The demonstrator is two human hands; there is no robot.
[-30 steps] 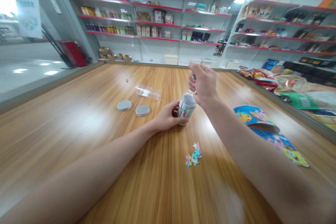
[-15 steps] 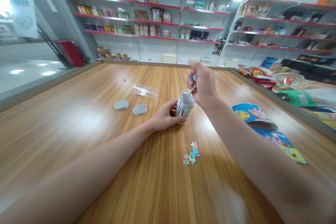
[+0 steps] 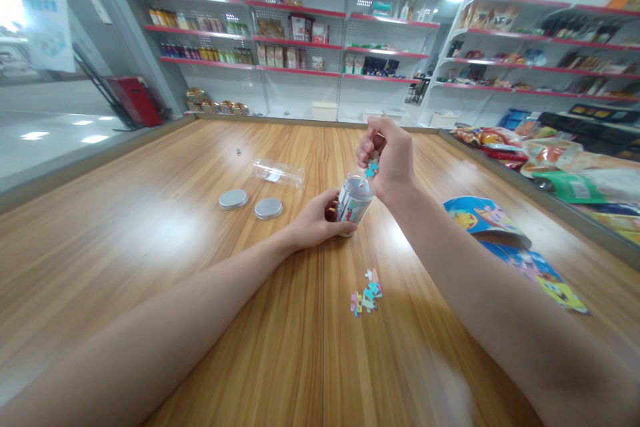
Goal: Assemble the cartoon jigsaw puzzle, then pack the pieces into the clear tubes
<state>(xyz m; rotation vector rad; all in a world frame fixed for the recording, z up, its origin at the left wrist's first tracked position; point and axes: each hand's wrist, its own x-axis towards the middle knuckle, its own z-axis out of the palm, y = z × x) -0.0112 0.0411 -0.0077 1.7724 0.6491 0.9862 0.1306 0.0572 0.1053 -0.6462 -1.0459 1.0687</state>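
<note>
Jar (image 3: 354, 203), clear at the rim and wrapped in a printed label, sits just right of the middle of the frame, its open mouth facing up and its body leaning slightly to the right. The left hand (image 3: 320, 219) has hold of it from the left side, fingers behind and thumb across the front near the base. The right hand (image 3: 387, 157) is above the jar's right edge, fingers loosely curled toward the palm. Turquoise puzzle pieces (image 3: 371, 169) show at its lower edge, close over the mouth; whether they are gripped or slipping out, I cannot tell, nor how many more the palm hides.

Nearer the viewer, below the jar in the frame, a small heap of coloured puzzle pieces (image 3: 369, 293) lies on the wood-grained bench (image 3: 280, 340), some overlapping. Left of centre, two silver lids (image 3: 233, 199) lie flat, near each other but apart. Just beyond them a clear cylinder (image 3: 279, 173) rests on its side. At the right of the frame, a curved blue printed sheet (image 3: 483, 217) partly overlaps a flat printed sheet (image 3: 550, 280), and bagged goods (image 3: 570, 188) fill the edge past the bench. Shelves (image 3: 300, 43) of bottles and packets span the top of the frame.
</note>
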